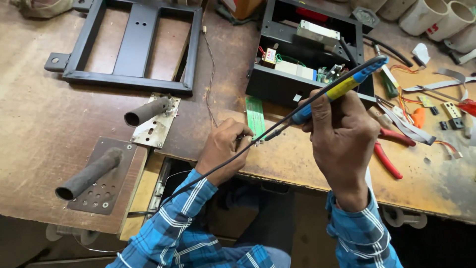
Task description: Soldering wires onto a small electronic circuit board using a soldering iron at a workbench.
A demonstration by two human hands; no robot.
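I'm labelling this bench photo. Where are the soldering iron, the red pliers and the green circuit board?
soldering iron (342,88), head view, on its yellow handle.
red pliers (388,161), head view, on one red handle.
green circuit board (255,115), head view, on its middle.

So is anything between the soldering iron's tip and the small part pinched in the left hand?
Nothing visible does. The soldering iron, held in the right hand, points its tip straight at the small part in the left hand; only the iron's own black cord crosses nearby.

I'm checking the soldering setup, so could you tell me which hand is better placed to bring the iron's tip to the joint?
Probably the right hand: it grips the soldering iron, whose tip points toward the small part pinched in the left hand.
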